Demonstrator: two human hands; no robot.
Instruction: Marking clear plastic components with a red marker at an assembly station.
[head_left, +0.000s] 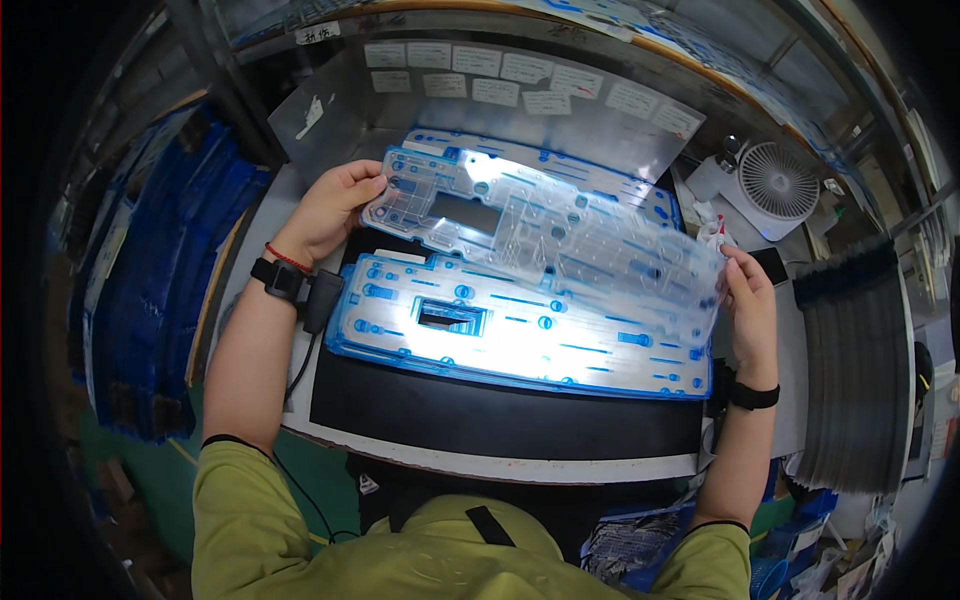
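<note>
A thin, see-through plastic sheet [600, 252] with a rectangular cutout and several small holes hangs tilted between my hands. My left hand [338, 203] pinches its left end between thumb and fingers. At the sheet's lower right end, my right hand [750, 300] grips the edge, its fingers partly hidden. Just beneath and nearer to me lies a stack of similar flat panels [520, 355] with blue edges and a bright glare on top. Behind the held sheet, another blue-edged stack [600, 172] is partly covered by it.
A black mat [500, 425] lies on the white table [500, 460]. A metal screen [350, 130] with paper labels stands behind. A small white fan [778, 185] is at the back right. Piled blue sheets [160, 280] stand left, and a grey stack [850, 370] stands right.
</note>
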